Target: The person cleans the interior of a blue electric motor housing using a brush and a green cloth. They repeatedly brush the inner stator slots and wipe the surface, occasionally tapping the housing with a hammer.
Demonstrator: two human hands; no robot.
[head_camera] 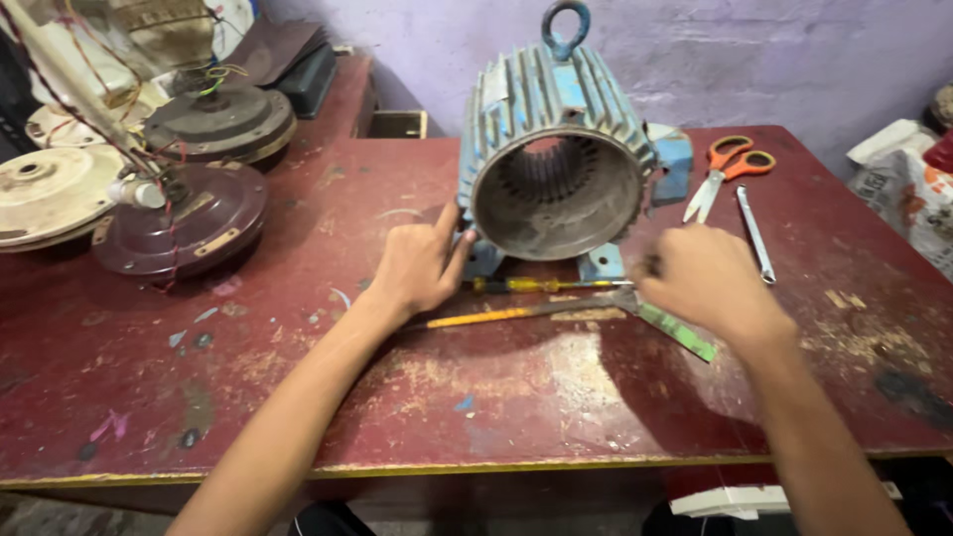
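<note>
Both hands work at the near side of a blue motor housing (556,149) that stands in the middle of the table. Left hand (422,266) lies against the housing's near-left rim, thumb and forefinger spread wide and touching the metal, holding nothing. Right hand (700,278) is curled narrow just right of the housing's foot; it is blurred, and I cannot tell whether it grips the tools beneath it.

Between the hands, near the housing's open mouth, lie a yellow-handled screwdriver (531,285), a second long yellow tool (496,316) and a flat green strip (675,331) that runs out from under the right hand.

Far right, a white sack with orange and dark print (908,189) slumps at the table's edge. Orange-handled scissors (725,169) and a slim metal wrench (754,233) lie between it and the housing. On the left stand round fan motor bodies, one dark maroon (184,223), one grey-brown (218,124) behind it, and a cream one (50,189) at the left edge, with loose coloured wires about them.

Everything rests on a table (496,397) painted dark red, badly scratched, with pale wood showing through. A rough lilac wall (774,60) stands behind.
</note>
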